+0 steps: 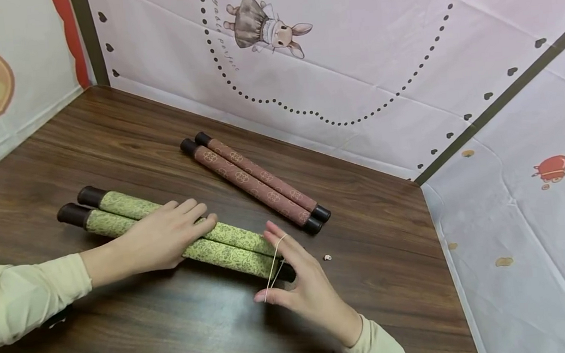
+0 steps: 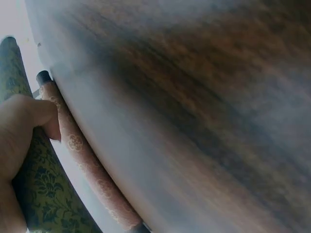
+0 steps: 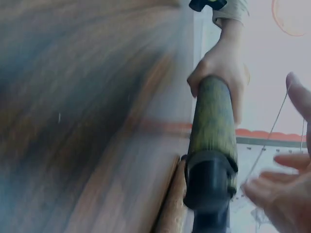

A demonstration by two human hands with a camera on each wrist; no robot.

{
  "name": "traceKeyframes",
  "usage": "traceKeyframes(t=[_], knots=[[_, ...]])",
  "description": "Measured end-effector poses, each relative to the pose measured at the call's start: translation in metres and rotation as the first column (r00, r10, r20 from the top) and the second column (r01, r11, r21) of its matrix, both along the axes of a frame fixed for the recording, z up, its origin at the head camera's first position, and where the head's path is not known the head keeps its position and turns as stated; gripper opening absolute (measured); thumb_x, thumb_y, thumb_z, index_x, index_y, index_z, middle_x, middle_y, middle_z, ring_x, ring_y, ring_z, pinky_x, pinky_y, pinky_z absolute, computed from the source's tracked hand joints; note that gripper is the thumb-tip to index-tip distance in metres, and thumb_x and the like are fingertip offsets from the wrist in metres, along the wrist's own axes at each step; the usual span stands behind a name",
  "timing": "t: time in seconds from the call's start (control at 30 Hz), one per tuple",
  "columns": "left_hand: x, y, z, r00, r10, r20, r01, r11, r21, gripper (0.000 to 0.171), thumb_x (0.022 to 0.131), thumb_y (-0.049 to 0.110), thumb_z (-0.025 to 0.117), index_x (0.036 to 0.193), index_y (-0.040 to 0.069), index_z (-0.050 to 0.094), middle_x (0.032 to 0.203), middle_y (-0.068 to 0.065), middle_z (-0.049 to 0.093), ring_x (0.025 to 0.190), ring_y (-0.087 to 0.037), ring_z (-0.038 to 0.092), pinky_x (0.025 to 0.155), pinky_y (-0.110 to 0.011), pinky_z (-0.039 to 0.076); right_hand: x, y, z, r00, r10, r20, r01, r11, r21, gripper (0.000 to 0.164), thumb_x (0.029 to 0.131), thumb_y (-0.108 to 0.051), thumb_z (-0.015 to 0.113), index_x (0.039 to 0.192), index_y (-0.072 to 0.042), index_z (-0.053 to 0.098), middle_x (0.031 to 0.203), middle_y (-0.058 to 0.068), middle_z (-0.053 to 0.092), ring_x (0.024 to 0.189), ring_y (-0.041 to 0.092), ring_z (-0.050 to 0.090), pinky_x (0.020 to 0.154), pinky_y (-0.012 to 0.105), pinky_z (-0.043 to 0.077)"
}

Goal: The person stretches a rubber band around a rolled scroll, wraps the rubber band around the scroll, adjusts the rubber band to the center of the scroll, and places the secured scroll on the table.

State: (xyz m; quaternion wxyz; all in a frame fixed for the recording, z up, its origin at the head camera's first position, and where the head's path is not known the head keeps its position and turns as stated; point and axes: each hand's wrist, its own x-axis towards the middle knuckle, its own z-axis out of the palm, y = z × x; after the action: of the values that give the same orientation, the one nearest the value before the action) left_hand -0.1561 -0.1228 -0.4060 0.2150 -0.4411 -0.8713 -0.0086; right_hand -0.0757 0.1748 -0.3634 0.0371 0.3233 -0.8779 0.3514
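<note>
Two scrolls with yellow-green floral covering [image 1: 231, 258] and dark end knobs lie side by side. My left hand [image 1: 161, 235] grips them around the middle, its thumb on the near side hidden in the head view. Near their right end, my right hand [image 1: 312, 284] has its thumb and fingers spread apart. A thin pale elastic band [image 1: 271, 275] is stretched between that thumb and those fingers, beside the dark knobs [image 1: 286, 272]. In the right wrist view, the band [image 3: 265, 145] shows as a fine line, apart from the knob [image 3: 210, 182].
Two reddish-brown scrolls [image 1: 254, 188] with flower patterns lie together farther back on the dark wooden table [image 1: 383, 279]. A tiny whitish bit [image 1: 327, 257] is right of the right hand. Printed cloth walls [image 1: 352, 46] border the table at the back and sides.
</note>
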Motion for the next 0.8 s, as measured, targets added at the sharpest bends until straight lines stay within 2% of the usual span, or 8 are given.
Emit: traceKeyframes(t=[0.13,0.27,0.33,0.43,0.53,0.6,0.67,0.8], knots=[[0.0,0.001,0.002,0.997,0.069,-0.013,-0.069,0.997,0.047,0.065,0.056,0.006,0.074,0.119,0.008,0.056,0.1,-0.01,0.057,0.088,-0.026,0.054,0.061,-0.036,0.047,0.004,-0.004,0.0,0.99,-0.14,0.022,0.141,0.988,-0.066,0.107,0.063,-0.026,0.089,0.154,-0.02,0.033,0.165,-0.001,0.025,0.15,0.023,0.031,0.117,0.048,0.035],[0.002,0.001,0.004,0.993,0.118,-0.013,-0.117,0.991,0.056,0.068,0.054,0.011,0.077,0.119,0.007,0.055,0.099,-0.01,0.057,0.086,-0.026,0.053,0.056,-0.033,0.044,0.003,-0.007,-0.001,0.979,-0.189,0.082,0.202,0.956,-0.213,0.109,0.065,-0.017,0.089,0.156,-0.019,0.029,0.166,0.0,0.019,0.151,0.019,0.029,0.115,0.041,0.041],[0.004,0.001,0.005,0.991,0.133,0.001,-0.133,0.99,0.056,0.07,0.053,0.012,0.078,0.119,0.007,0.055,0.099,-0.01,0.057,0.086,-0.026,0.053,0.056,-0.033,0.044,0.001,-0.008,-0.002,0.984,-0.141,0.105,0.167,0.936,-0.309,0.107,0.068,-0.009,0.087,0.157,-0.016,0.026,0.167,0.002,0.017,0.151,0.018,0.028,0.112,0.036,0.043],[0.008,0.003,0.007,0.991,0.132,0.023,-0.133,0.99,0.057,0.072,0.052,0.013,0.081,0.119,0.007,0.055,0.099,-0.01,0.057,0.087,-0.026,0.053,0.056,-0.033,0.045,-0.005,-0.007,-0.003,0.998,-0.041,0.05,0.058,0.911,-0.408,0.104,0.072,-0.004,0.083,0.157,-0.007,0.022,0.167,0.009,0.015,0.152,0.025,0.026,0.116,0.035,0.039],[0.011,0.006,0.009,0.994,0.111,0.022,-0.112,0.992,0.061,0.073,0.052,0.015,0.082,0.119,0.006,0.055,0.099,-0.01,0.057,0.087,-0.025,0.053,0.056,-0.033,0.046,-0.011,-0.006,-0.002,0.995,-0.058,-0.075,0.026,0.927,-0.374,0.099,0.079,-0.022,0.08,0.156,-0.001,0.022,0.166,0.013,0.018,0.153,0.031,0.023,0.122,0.036,0.031],[0.012,0.008,0.01,0.994,0.108,0.007,-0.109,0.992,0.061,0.071,0.054,0.015,0.081,0.119,0.005,0.055,0.098,-0.01,0.057,0.086,-0.025,0.053,0.054,-0.032,0.044,-0.012,-0.005,-0.001,0.984,-0.14,-0.114,0.099,0.946,-0.309,0.101,0.078,-0.036,0.079,0.156,-0.005,0.024,0.166,0.01,0.021,0.153,0.031,0.023,0.124,0.032,0.026],[0.012,0.007,0.01,0.993,0.121,-0.012,-0.12,0.991,0.065,0.068,0.056,0.013,0.079,0.118,0.004,0.055,0.096,-0.01,0.057,0.084,-0.026,0.052,0.053,-0.032,0.042,-0.009,-0.006,-0.001,0.965,-0.239,-0.108,0.207,0.947,-0.248,0.104,0.074,-0.042,0.08,0.156,-0.008,0.026,0.165,0.007,0.023,0.153,0.028,0.024,0.124,0.032,0.025],[0.01,0.004,0.011,0.986,0.159,-0.039,-0.156,0.984,0.081,0.064,0.056,0.01,0.076,0.117,0.004,0.055,0.093,-0.012,0.056,0.08,-0.027,0.052,0.052,-0.033,0.041,-0.003,-0.009,0.001,0.93,-0.341,0.134,0.366,0.886,-0.286,0.103,0.074,-0.025,0.085,0.156,-0.008,0.025,0.166,0.005,0.02,0.152,0.024,0.025,0.121,0.036,0.03]])
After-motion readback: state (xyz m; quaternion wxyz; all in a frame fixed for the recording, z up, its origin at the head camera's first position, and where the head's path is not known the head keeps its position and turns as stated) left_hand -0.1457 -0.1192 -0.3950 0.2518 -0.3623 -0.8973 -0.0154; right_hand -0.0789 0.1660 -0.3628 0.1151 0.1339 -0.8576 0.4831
